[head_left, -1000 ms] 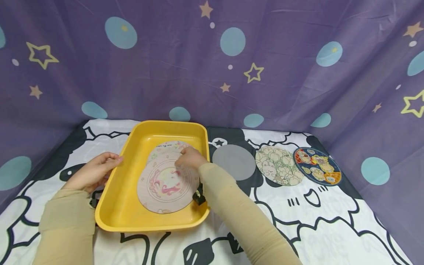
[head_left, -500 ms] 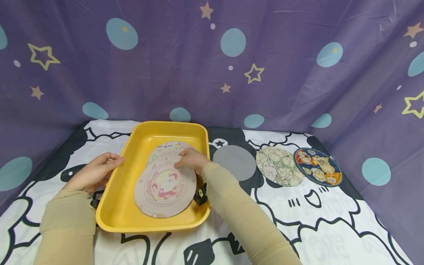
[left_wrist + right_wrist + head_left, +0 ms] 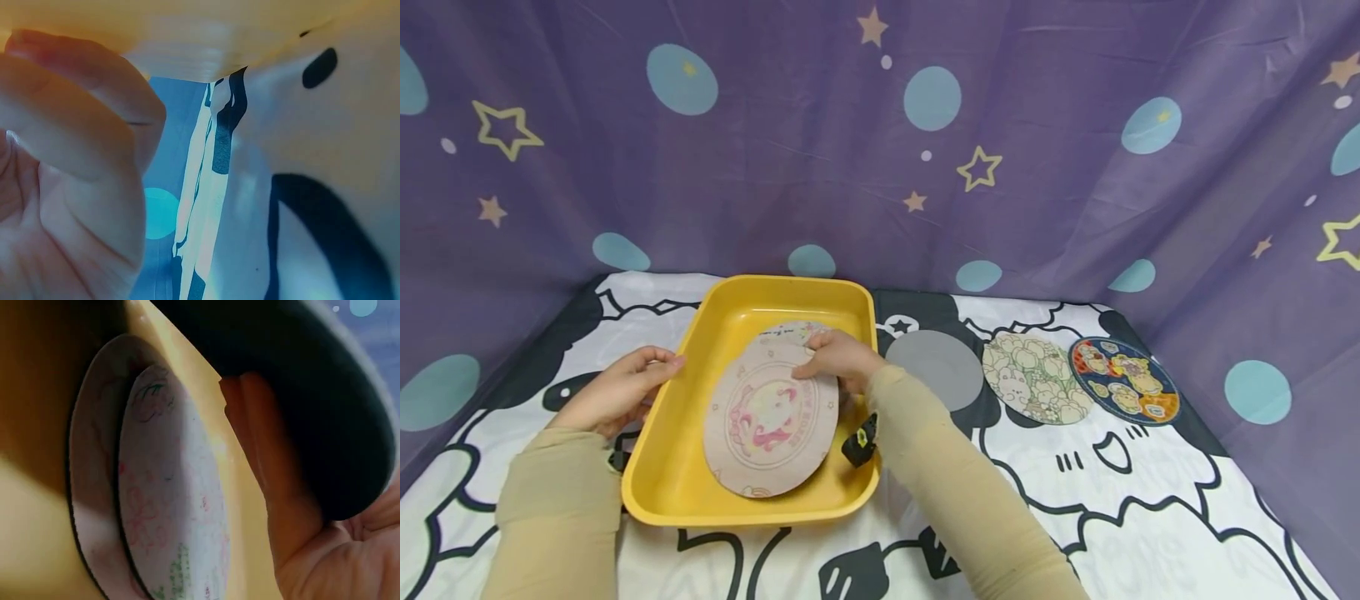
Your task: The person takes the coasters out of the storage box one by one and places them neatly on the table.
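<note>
The left hand [image 3: 625,387] grips the left rim of a yellow, rectangular plastic tray [image 3: 662,467], while the right hand [image 3: 842,358], thumb above and fingers beneath, pinches a pale-pink, round, unicorn-printed mat [image 3: 767,417], held tilted over two overlapping, pale, round printed mats [image 3: 175,500] in the tray.

Room left of pink mat [image 3: 767,425], before tray wall [image 3: 652,442].

Overlapping discs [image 3: 172,487] in tray [image 3: 681,467]; three mats [image 3: 1037,379] to right.
</note>
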`<state>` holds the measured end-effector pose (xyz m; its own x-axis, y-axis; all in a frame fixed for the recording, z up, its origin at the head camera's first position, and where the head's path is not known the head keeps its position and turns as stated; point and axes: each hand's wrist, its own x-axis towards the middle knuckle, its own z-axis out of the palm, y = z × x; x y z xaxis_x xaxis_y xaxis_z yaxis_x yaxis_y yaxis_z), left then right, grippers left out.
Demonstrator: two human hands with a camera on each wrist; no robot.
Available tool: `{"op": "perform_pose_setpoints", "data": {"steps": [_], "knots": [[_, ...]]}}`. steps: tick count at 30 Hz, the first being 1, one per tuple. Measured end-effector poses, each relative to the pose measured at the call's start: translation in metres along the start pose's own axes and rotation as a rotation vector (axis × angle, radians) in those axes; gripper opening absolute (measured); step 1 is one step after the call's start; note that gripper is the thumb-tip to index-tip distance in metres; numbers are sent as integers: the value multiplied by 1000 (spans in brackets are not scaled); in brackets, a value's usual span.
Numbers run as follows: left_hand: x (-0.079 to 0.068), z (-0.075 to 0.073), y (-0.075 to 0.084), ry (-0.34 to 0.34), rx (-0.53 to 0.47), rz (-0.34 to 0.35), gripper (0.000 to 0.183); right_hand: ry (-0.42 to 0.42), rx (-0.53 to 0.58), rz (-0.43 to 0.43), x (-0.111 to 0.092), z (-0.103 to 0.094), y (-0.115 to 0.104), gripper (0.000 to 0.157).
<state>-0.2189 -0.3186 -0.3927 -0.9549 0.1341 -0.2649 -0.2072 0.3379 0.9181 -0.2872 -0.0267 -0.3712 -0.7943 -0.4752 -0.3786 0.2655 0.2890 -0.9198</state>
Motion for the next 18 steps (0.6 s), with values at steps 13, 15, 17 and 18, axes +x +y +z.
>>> {"op": "perform_pose_setpoints", "data": {"steps": [13, 15, 17, 18], "knots": [[2, 0, -2, -7, -1, 2, 44, -8, 85, -35, -15, -4, -17, 43], [2, 0, -2, -8, -2, 3, 44, -2, 72, -43, -17, -5, -18, 39], [2, -1, -2, -5, -2, -2, 46, -1, 60, -49, -19, -5, -19, 38], [1, -1, -1, -3, 0, -4, 46, 0, 54, -54, -20, -5, -20, 37]]}}
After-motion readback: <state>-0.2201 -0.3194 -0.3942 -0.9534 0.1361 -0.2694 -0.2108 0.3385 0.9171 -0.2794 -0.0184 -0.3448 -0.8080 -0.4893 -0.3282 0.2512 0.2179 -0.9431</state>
